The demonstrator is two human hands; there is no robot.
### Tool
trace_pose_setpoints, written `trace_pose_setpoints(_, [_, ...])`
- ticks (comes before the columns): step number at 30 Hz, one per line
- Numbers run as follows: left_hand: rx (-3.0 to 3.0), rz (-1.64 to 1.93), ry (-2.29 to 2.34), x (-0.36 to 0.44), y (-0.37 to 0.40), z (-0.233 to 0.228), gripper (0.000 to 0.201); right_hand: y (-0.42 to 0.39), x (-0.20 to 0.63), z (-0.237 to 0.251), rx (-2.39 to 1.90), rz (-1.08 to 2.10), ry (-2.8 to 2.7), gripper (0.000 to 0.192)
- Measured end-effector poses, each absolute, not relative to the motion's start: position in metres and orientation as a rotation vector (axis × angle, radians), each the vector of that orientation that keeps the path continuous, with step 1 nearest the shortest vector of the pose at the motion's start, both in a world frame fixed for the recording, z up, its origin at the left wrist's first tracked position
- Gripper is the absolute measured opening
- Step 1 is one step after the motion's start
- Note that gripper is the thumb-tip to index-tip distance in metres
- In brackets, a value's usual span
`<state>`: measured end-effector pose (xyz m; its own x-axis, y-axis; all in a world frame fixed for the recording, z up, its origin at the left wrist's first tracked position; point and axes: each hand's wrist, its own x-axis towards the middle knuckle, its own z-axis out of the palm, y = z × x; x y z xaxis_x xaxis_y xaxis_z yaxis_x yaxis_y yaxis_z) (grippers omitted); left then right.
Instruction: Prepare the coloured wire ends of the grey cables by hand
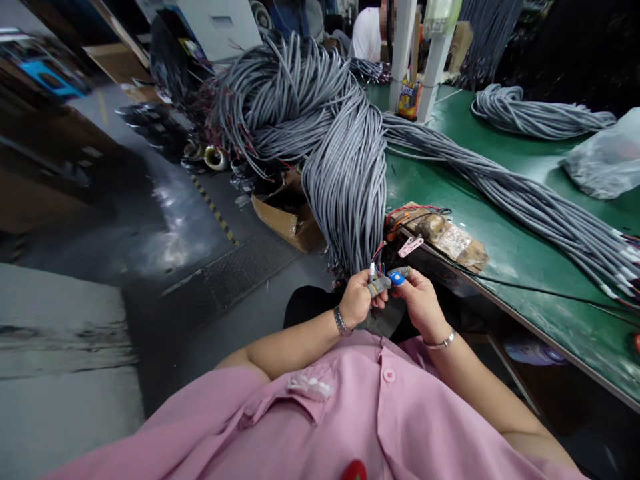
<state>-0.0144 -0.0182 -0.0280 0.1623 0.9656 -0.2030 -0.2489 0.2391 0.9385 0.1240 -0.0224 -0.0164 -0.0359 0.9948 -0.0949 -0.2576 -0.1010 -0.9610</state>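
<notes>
Colored wires (380,269), fanned between both hands, just off the edge of the green worktable (530,172)! Room to the left, over gray floor (257,310). Smooth gray cables (347,180) draped in a thick, curving bundle just beyond. Left hand (357,300), knit fingertip cover (379,287) on, pinched narrow around the wires; right hand (423,303) just as narrow, thumb on a small blue piece (397,278).

Hanging cables (347,187) block way ahead; room (leftward) above floor (255,297).

Dim left edge, seemingly blurred.
</notes>
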Motion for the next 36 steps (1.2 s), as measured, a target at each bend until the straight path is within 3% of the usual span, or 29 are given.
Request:
trace_pose_setpoints(5, [0.851,1.111,0.985,-0.015,-0.016,-0.024,0.032,-0.02,0.127,-0.025,-1.016,1.468,-0.907,0.022])
trace_pose_setpoints(13, [0.745,1.152,0.885,-0.007,-0.008,-0.006,0.029,0.016,0.146,-0.032,-0.941,1.624,-0.524,0.053])
trace_pose_setpoints(31, [0.775,1.163,0.863,0.008,0.009,-0.011,0.025,0.034,0.132,-0.012,-0.764,1.548,-0.466,0.028])
trace_pose_setpoints(36, [0.794,1.141,0.857,0.008,0.008,-0.01,0.025,0.034,0.133,-0.013,-0.774,1.557,-0.504,0.033])
